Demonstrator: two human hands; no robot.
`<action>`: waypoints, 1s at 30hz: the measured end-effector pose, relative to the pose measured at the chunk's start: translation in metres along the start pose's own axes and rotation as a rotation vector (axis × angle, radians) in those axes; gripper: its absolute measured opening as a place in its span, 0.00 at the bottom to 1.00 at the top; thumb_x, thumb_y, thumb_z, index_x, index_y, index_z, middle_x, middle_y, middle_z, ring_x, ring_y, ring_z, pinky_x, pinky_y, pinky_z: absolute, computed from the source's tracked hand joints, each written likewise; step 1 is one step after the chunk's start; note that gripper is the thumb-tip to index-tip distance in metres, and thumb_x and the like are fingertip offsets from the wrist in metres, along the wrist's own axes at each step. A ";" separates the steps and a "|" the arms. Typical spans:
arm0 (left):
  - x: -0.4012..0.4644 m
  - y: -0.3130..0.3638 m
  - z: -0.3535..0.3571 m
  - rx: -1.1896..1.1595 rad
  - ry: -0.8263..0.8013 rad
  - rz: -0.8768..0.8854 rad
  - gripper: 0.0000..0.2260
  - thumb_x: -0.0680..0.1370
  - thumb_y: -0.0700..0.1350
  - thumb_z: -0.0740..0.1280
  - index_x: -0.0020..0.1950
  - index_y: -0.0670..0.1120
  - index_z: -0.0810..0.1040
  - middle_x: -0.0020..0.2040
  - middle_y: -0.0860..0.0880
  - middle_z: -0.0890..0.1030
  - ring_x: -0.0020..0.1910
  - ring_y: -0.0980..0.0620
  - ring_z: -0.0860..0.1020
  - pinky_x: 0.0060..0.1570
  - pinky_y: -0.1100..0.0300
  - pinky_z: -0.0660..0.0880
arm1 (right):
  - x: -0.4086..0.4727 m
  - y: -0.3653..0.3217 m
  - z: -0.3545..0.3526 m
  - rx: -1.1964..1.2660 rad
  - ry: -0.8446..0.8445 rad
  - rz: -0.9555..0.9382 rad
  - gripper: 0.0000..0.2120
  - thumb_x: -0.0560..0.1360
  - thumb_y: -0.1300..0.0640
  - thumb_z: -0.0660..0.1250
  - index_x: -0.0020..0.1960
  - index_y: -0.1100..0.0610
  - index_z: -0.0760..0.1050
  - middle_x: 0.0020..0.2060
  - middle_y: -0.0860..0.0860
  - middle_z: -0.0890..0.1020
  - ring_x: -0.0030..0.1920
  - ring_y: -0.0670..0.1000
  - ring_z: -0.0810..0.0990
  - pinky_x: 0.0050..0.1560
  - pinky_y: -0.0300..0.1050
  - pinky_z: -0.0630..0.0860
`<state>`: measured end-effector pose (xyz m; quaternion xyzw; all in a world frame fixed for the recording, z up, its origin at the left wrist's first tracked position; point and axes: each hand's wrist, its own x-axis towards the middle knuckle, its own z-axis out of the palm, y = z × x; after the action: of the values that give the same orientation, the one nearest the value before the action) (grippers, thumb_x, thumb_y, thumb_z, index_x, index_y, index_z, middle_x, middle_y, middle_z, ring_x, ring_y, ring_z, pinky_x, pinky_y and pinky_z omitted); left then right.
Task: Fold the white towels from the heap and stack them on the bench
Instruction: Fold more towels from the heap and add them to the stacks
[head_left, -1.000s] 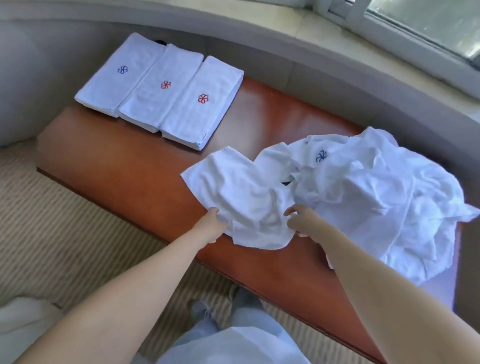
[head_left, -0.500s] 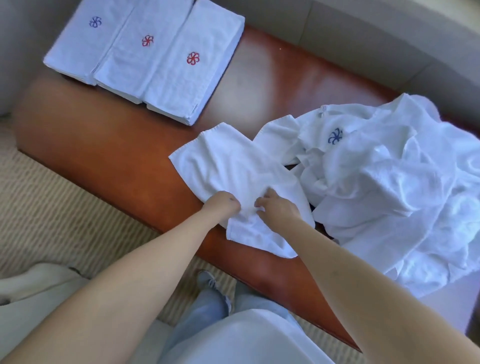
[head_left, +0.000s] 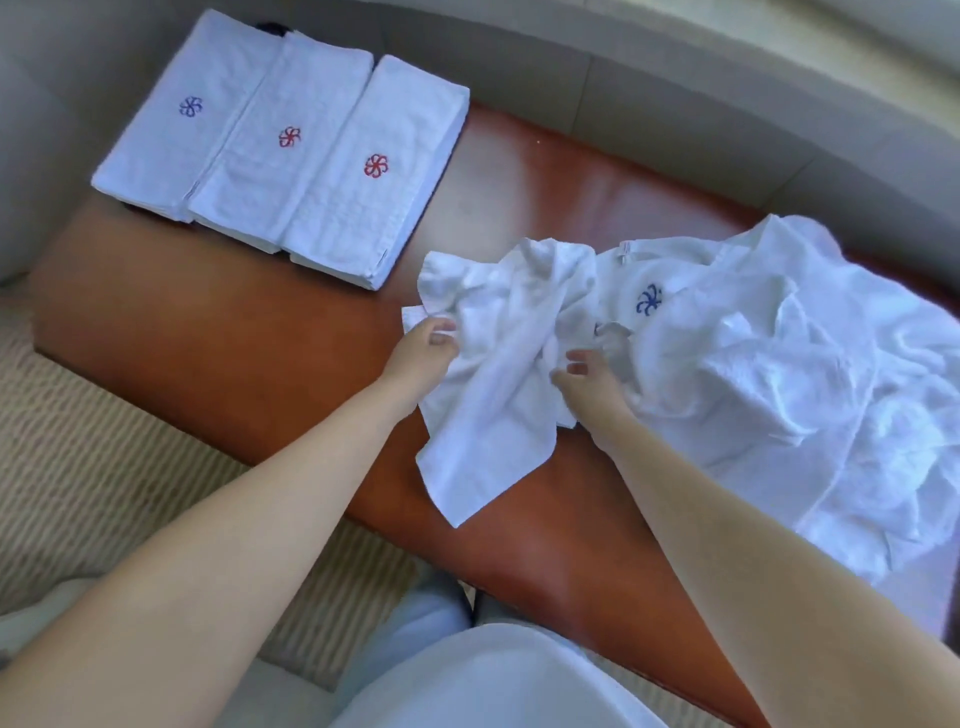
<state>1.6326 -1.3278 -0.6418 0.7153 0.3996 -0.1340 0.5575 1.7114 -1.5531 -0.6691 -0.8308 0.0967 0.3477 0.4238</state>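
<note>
Crumpling white towel (head_left: 498, 364), bunched, hanging unevenly
</note>
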 end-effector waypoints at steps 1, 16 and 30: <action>0.002 -0.019 0.001 0.085 -0.037 -0.063 0.18 0.80 0.46 0.67 0.71 0.51 0.73 0.66 0.46 0.77 0.54 0.49 0.77 0.57 0.52 0.76 | -0.003 0.014 0.008 -0.061 -0.052 0.050 0.24 0.78 0.52 0.69 0.72 0.52 0.68 0.62 0.50 0.75 0.46 0.44 0.77 0.42 0.40 0.73; -0.030 -0.110 0.025 0.868 -0.615 0.077 0.08 0.77 0.43 0.67 0.41 0.46 0.69 0.39 0.49 0.71 0.37 0.50 0.68 0.37 0.57 0.64 | -0.032 0.053 0.085 -0.168 -0.147 0.107 0.09 0.76 0.59 0.64 0.40 0.56 0.65 0.36 0.52 0.68 0.38 0.52 0.67 0.39 0.45 0.65; 0.031 -0.086 0.006 0.773 -0.153 0.136 0.20 0.84 0.47 0.62 0.76 0.45 0.69 0.72 0.44 0.71 0.66 0.42 0.74 0.61 0.50 0.74 | -0.021 0.068 0.049 -0.447 0.112 0.140 0.20 0.78 0.51 0.66 0.66 0.57 0.68 0.59 0.54 0.76 0.51 0.56 0.78 0.43 0.47 0.73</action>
<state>1.5921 -1.3148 -0.7233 0.8851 0.2289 -0.2899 0.2831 1.6408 -1.5601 -0.7181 -0.9131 0.0979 0.3425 0.1982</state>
